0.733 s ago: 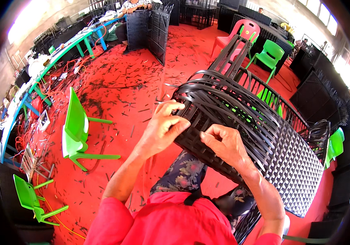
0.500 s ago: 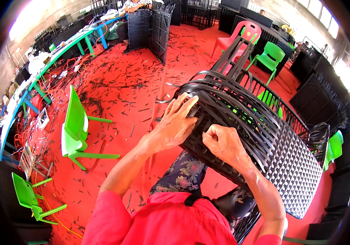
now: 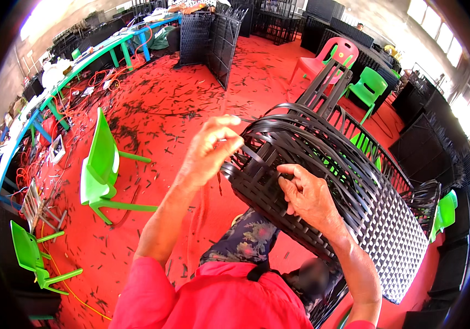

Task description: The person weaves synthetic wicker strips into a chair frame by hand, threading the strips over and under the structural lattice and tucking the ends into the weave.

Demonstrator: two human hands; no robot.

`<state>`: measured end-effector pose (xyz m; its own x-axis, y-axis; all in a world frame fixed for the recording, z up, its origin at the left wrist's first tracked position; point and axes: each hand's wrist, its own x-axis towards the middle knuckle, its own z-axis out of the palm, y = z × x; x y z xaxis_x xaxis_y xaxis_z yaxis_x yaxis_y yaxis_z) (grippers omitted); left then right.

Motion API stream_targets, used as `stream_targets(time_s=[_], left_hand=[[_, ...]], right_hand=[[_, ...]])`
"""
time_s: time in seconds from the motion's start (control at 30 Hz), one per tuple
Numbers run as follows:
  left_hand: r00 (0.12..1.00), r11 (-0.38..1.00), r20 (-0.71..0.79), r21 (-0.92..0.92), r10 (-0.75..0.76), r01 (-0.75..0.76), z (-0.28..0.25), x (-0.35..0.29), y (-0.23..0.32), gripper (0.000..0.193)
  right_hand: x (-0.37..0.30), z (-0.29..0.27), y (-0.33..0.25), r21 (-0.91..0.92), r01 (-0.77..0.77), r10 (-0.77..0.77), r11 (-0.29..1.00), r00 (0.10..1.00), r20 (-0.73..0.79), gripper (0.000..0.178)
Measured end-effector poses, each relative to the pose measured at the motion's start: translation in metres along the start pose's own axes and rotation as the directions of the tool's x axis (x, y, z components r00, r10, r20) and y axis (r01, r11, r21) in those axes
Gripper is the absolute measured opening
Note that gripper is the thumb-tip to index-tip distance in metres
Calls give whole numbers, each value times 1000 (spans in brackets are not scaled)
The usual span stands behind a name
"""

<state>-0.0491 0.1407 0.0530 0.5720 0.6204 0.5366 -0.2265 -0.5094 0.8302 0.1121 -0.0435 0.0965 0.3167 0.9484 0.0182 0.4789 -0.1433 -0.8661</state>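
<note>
The left hand (image 3: 208, 149) is pinching a flat black strip (image 3: 250, 153), its grip closing narrowly on the strand, pulling it off the woven black frame (image 3: 322, 181) (resting across the person's lap). The right hand (image 3: 307, 194) is pressing on the weave, fingers seemingly hooked into a gap.

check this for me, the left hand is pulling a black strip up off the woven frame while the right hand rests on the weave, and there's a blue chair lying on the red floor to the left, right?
Nearly. The head view shows the left hand pulling a black strip off the woven frame while the right hand rests on the weave. But the chair on the red floor to the left is green, not blue.
</note>
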Motion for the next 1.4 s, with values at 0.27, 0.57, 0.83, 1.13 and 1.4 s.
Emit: stream_targets(time_s=[0.27, 0.57, 0.83, 1.13, 1.4], left_hand=[[978, 959, 134, -213, -158, 184, -1, -11, 11, 20], [972, 973, 136, 155, -193, 171, 13, -26, 7, 19], [967, 971, 125, 124, -220, 205, 17, -30, -1, 20], [966, 971, 103, 57, -237, 232, 20, -30, -2, 22], [969, 972, 92, 74, -229, 223, 21, -30, -6, 25]], right_hand=[[33, 12, 2, 226, -63, 23, 972, 985, 172, 25], [18, -2, 7, 143, -154, 130, 978, 978, 163, 31], [16, -4, 16, 218, -192, 149, 957, 969, 199, 29], [15, -1, 10, 184, -202, 171, 962, 970, 171, 27], [19, -2, 15, 258, -203, 153, 944, 967, 202, 31]])
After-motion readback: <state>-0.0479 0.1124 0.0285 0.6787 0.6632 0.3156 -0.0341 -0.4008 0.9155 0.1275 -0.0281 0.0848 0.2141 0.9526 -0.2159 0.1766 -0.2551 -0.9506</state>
